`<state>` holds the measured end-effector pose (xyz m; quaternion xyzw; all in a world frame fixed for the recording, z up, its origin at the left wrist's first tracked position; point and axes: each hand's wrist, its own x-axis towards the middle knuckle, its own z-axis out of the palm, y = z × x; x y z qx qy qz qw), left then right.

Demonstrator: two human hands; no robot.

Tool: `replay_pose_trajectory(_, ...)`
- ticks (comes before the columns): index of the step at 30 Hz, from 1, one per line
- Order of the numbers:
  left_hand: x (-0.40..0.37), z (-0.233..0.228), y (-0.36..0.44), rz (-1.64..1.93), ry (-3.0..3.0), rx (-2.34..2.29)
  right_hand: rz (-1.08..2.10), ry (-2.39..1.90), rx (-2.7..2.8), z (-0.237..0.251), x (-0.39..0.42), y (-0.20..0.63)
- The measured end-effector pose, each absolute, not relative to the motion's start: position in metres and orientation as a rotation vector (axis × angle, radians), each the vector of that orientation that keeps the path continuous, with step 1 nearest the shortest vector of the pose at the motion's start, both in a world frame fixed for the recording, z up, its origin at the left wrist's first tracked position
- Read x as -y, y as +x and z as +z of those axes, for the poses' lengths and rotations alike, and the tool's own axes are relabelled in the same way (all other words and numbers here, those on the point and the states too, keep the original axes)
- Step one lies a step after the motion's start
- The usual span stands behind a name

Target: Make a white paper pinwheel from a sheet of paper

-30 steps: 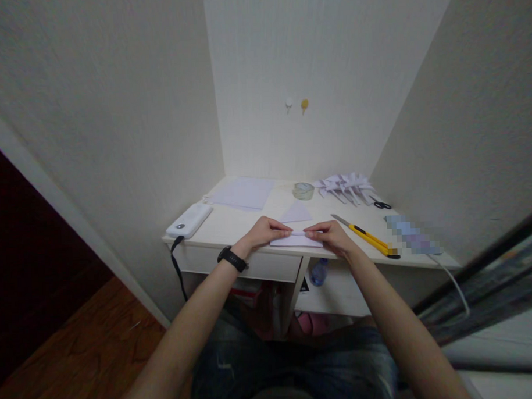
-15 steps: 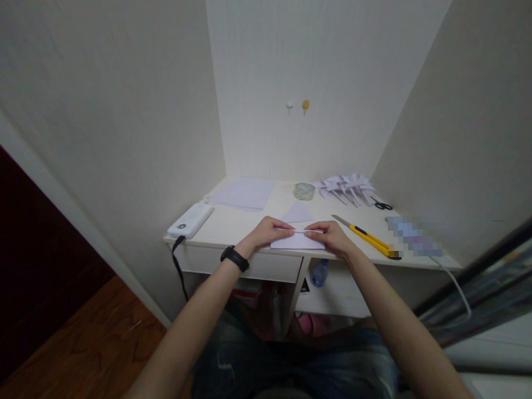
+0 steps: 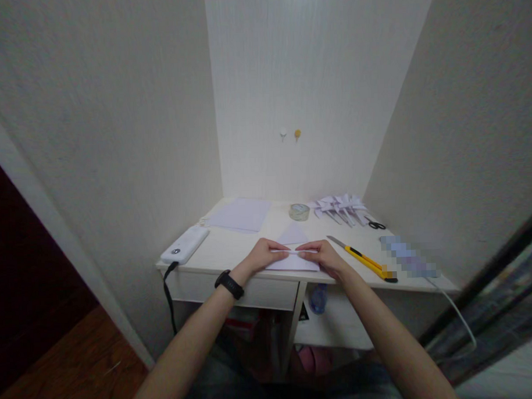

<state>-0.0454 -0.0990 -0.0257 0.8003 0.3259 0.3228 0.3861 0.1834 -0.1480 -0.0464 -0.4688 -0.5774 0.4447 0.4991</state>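
Observation:
A folded sheet of white paper (image 3: pixel 293 264) lies at the front edge of the white desk (image 3: pixel 233 247). My left hand (image 3: pixel 264 255) pinches its upper fold between thumb and fingers, a black watch (image 3: pixel 229 284) on that wrist. From the other side my right hand (image 3: pixel 322 257) grips the same fold, its fingertips close to the left ones. Just behind the hands rests a triangular piece of paper (image 3: pixel 294 233). To the right of my right hand lies a yellow utility knife (image 3: pixel 364 260) with its blade out.
Flat paper sheets (image 3: pixel 238 215) lie at the back left, beyond a white power bank (image 3: pixel 184 245) with a black cable. A tape roll (image 3: pixel 299 212), folded paper pieces (image 3: pixel 340 208) and black scissors (image 3: pixel 377 225) sit along the back. A blurred-out item (image 3: pixel 407 257) with a white cable lies right.
The camera view has tilted up, so the desk appears lower. Both hands keep hold of the folded paper, and their fingertips have come closer together along the fold.

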Motion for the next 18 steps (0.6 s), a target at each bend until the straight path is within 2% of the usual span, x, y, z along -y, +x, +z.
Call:
replay_pose_trajectory(8,0.099,-0.032,-0.032,0.874,1.95,-0.856,1.02,-1.138,1.42,-0.048,0.148,0.185)
replay_pose_trajectory(18,0.1,-0.038,-0.037,0.927,1.827,-0.75,1.157,-1.119,1.289,-0.044,0.151,0.183)
